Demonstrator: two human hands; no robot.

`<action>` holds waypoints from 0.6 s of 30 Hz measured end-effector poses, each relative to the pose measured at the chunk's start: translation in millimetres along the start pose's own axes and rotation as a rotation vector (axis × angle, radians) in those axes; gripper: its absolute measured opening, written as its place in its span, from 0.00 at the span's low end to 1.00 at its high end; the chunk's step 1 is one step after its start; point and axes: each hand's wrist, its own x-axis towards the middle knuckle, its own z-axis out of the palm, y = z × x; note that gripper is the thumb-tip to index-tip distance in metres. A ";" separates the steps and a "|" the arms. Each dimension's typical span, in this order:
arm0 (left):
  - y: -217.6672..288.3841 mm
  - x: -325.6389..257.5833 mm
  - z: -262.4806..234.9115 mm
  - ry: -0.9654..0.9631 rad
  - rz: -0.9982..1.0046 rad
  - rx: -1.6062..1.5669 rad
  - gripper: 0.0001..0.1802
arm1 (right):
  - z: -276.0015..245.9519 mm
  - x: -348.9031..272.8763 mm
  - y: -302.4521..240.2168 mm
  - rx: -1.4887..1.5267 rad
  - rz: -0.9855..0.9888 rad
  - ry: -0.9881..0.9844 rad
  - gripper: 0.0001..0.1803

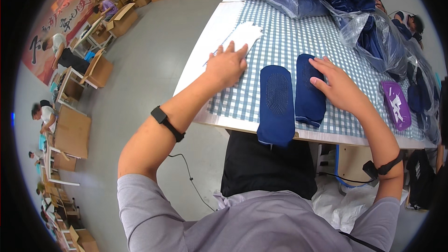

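Navy dotted-sole socks [276, 105] lie flat toward the checked tablecloth's [232, 105] six-o'clock edge; they look light, limp and slightly grippy, best lifted by the plain near ends. From here, the right hand [333, 81], fingers extended, lies on the three-o'clock sock; the left hand [226, 67], spread, covers white slips [249, 35] at eleven o'clock.

The checked covering [280, 32] looked like matt cloth, over a smooth, pale worktop [198, 67]. On the covering, two navy socks [276, 123] were soft, matt knit, their soles [278, 94] roughened by dots; white slips [246, 34] looked papery. At its right side, the tray [396, 105] was smooth purple plastic and the bags [354, 30] glossy, crinkled clear film.
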 end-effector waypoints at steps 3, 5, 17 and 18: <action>-18.9 4.4 2.7 0.054 -0.044 0.036 0.31 | -6.1 -5.8 1.7 0.004 0.041 -0.005 0.32; -33.0 6.4 4.3 0.065 -0.061 0.009 0.31 | -11.9 -7.3 -3.5 0.010 0.035 0.000 0.32; 9.3 -105.1 -1.4 0.049 0.292 -0.238 0.37 | -4.6 -78.5 -10.7 -0.070 0.127 0.069 0.37; 11.1 -110.7 -2.1 0.012 0.273 -0.246 0.38 | 3.0 -89.2 -6.7 -0.099 0.189 0.100 0.38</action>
